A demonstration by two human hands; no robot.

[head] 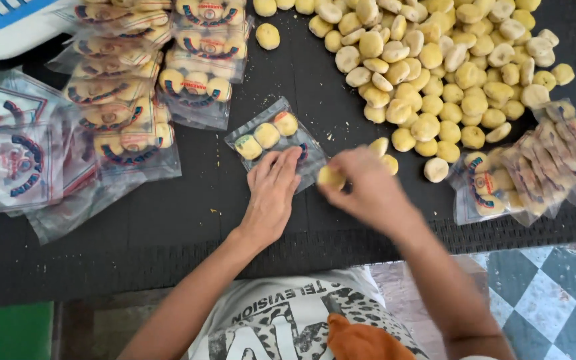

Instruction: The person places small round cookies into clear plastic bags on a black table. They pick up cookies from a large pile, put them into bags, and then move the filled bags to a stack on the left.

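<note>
A small clear plastic bag (271, 135) lies on the black mat (195, 213) with three round yellow pastries inside. My left hand (271, 190) rests flat on the bag's near edge, fingers together. My right hand (365, 187) is just right of the bag's mouth, pinching one yellow pastry (330, 176) between its fingers. A second pastry sits partly hidden behind that hand. A big heap of loose yellow pastries (435, 60) spreads over the mat beyond my right hand.
Filled, printed bags (141, 87) are stacked at the upper left, with empty printed bags (15, 153) at the far left. More filled bags (535, 167) lie at the right. A white and blue device (8, 23) sits in the top left corner.
</note>
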